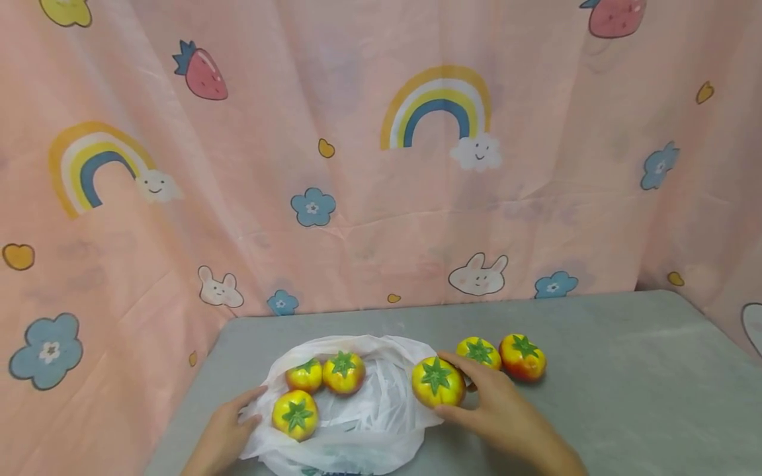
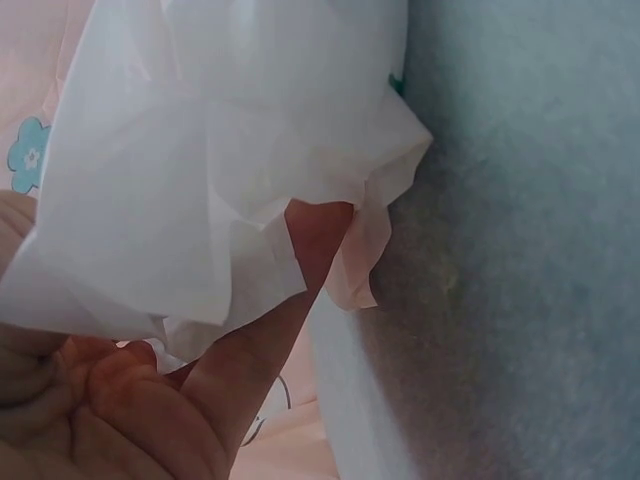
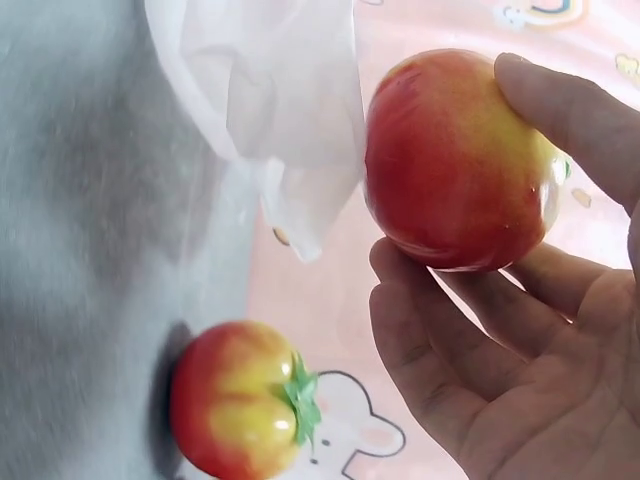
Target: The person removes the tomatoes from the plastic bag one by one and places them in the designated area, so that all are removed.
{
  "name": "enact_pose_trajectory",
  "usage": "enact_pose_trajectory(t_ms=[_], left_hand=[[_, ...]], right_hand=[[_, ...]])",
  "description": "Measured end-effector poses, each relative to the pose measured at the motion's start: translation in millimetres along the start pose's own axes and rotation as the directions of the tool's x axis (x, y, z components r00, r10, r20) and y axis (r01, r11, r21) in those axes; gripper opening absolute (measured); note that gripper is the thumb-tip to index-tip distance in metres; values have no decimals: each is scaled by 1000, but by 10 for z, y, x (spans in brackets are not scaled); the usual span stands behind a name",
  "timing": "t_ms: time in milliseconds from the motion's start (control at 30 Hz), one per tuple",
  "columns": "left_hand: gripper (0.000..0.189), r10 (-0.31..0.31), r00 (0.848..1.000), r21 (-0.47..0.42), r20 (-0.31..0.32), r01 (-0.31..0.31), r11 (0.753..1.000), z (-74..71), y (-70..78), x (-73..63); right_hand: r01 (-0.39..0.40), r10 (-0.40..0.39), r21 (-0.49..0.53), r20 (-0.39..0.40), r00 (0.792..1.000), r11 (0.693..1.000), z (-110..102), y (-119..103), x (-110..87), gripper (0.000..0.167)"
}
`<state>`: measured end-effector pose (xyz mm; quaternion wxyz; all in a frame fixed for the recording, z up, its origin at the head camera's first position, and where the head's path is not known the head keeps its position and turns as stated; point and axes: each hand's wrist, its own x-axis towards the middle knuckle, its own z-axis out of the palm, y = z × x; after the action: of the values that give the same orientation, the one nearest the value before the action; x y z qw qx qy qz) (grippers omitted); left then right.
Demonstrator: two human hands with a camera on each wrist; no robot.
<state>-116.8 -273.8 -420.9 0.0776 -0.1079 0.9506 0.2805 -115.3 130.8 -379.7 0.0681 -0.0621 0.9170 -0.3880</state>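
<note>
A white plastic bag (image 1: 381, 449) lies with its mouth spread upward. Inside it at the left sit three glossy yellow-and-red tomatoes (image 1: 344, 375) with green star-shaped leaves. At the bag's left rim my left hand (image 1: 221, 430) holds the thin plastic between thumb and fingers; in the left wrist view the bag (image 2: 170, 170) covers part of the fingers. My right hand (image 1: 506, 413) grips another tomato (image 1: 437, 382) at the right rim. The right wrist view shows the held tomato (image 3: 455, 165) between thumb and fingertips, beside the plastic.
Two more tomatoes, one at the left (image 1: 476, 350) and one at the right (image 1: 522, 358), stand on the grey table (image 1: 631, 383) just beyond my right hand. A pink patterned curtain (image 1: 369, 251) hangs behind the table's far edge and along its sides.
</note>
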Motion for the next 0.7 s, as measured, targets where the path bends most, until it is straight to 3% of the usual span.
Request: enact_pose_trajectory(t_ms=[200, 467, 700], left_hand=[[49, 5, 1000, 0, -1, -5, 1000, 0, -7, 1], [48, 23, 1000, -3, -12, -23, 1000, 0, -11, -16], [48, 15, 1000, 0, -11, -15, 1000, -3, -7, -24]], right_hand=[[-13, 13, -20, -5, 1000, 1000, -94, 27, -44, 76], [34, -34, -55, -6, 999, 998, -195, 117, -69, 78], [6, -5, -79, 11, 1000, 997, -254, 192, -93, 81]])
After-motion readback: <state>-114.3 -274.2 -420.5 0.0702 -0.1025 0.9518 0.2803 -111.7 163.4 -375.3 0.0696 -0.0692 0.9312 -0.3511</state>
